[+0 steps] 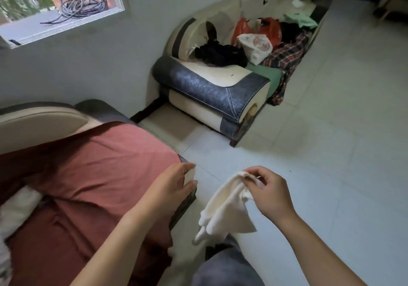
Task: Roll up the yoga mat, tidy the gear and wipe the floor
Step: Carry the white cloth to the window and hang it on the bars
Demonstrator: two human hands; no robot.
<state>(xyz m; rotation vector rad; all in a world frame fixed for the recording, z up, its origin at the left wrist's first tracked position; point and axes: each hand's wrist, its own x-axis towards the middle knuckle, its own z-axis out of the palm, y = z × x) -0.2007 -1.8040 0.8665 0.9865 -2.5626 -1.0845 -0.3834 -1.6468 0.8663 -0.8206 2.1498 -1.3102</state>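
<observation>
From where I watched, the right hand pinched the top edge of a white cloth between thumb and fingertips, the rest of it hanging loose above the pale tiled floor. The left hand was open, fingers spread, resting at the front corner of the sofa seat under a rust-red cover. No yoga mat showed anywhere in view. I judged the wiping step to be in hand, not yet begun: the cloth was clear of the tiles. The next move, I reckoned, called for bunching the cloth and lowering it flat to the floor.
</observation>
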